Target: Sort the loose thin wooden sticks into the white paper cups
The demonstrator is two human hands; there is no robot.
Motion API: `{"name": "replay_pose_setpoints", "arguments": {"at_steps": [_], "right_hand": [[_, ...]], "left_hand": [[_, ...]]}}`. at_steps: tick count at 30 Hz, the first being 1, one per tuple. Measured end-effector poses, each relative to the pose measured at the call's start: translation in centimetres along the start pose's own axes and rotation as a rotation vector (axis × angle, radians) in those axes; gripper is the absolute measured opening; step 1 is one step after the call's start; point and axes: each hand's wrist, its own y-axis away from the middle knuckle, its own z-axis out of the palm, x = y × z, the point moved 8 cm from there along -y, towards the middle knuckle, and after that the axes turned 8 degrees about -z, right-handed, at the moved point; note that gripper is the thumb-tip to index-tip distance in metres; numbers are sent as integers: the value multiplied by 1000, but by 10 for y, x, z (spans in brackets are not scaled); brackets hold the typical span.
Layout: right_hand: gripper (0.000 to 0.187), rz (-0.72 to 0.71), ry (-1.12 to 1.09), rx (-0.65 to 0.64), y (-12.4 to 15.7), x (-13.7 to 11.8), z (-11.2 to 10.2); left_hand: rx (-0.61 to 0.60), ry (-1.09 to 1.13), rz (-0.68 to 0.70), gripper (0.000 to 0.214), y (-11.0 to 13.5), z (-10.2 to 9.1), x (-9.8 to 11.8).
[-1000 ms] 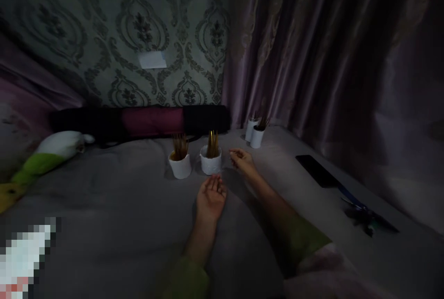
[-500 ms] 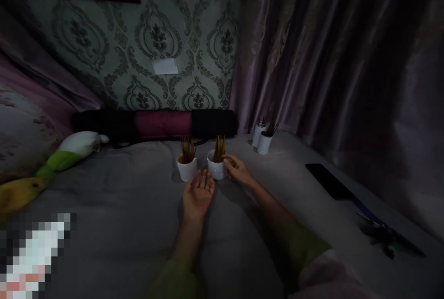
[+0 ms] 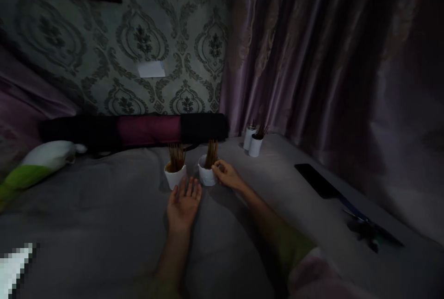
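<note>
Two small white cups stand side by side on a grey bed sheet point(image 3: 104, 206), each holding several thin brown sticks. My right hand point(image 3: 227, 176) has its fingers curled against the side of the right cup point(image 3: 206, 176). Palm up, my left hand point(image 3: 183, 202) lies open on the sheet just in front of the left cup point(image 3: 174, 176) and holds nothing.
Two more white cups with sticks point(image 3: 252, 140) stand near the curtain point(image 3: 312, 67). A black and maroon bolster point(image 3: 145, 128) lies along the patterned wall. A white and green soft toy point(image 3: 34, 167) is at the left. A dark phone point(image 3: 316, 181) and scissors point(image 3: 367, 232) lie at the right.
My right hand has moved left from open air onto the right cup. My left hand has slid left, staying open and palm up.
</note>
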Motion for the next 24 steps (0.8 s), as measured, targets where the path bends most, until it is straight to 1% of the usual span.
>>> {"name": "replay_pose_setpoints", "arguments": {"at_steps": [6, 11, 14, 19, 24], "right_hand": [[27, 20, 34, 31, 6, 2, -7], [28, 43, 65, 58, 14, 2, -24], [29, 75, 105, 98, 21, 7, -44], [29, 108, 160, 205, 33, 16, -84], [29, 118, 221, 311, 45, 18, -119]], "left_hand": [[3, -44, -5, 25, -2, -2, -2], [9, -64, 5, 28, -2, -5, 1], [13, -73, 9, 29, -1, -4, 1], [29, -84, 14, 28, 1, -2, 0], [22, -86, 11, 27, 1, -1, 0]]}}
